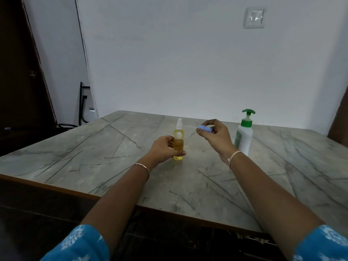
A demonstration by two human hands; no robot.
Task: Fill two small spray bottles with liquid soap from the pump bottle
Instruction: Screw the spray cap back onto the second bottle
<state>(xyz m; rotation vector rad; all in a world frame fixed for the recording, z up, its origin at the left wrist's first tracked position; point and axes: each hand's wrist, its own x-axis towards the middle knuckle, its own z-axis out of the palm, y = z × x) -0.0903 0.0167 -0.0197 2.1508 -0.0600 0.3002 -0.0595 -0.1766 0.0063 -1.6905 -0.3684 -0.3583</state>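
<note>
Near the middle of the marble table (188, 185) my left hand (163, 148) grips a small clear spray bottle (178, 146) that stands upright, holds amber-yellow liquid and shows a bare threaded neck. Directly behind it stands a second small bottle (179, 129) with yellow liquid and a white sprayer top. My right hand (214, 136) is raised to the right of them and pinches a small light-blue cap (204, 128) between thumb and fingers. The white pump bottle (243, 137) with a green pump head stands just right of that hand.
A white wall with a switch plate (254, 17) rises behind the table. A dark door (20, 81) and black cables (82, 104) are at the left. The table's front edge has a brown wooden trim (56, 187).
</note>
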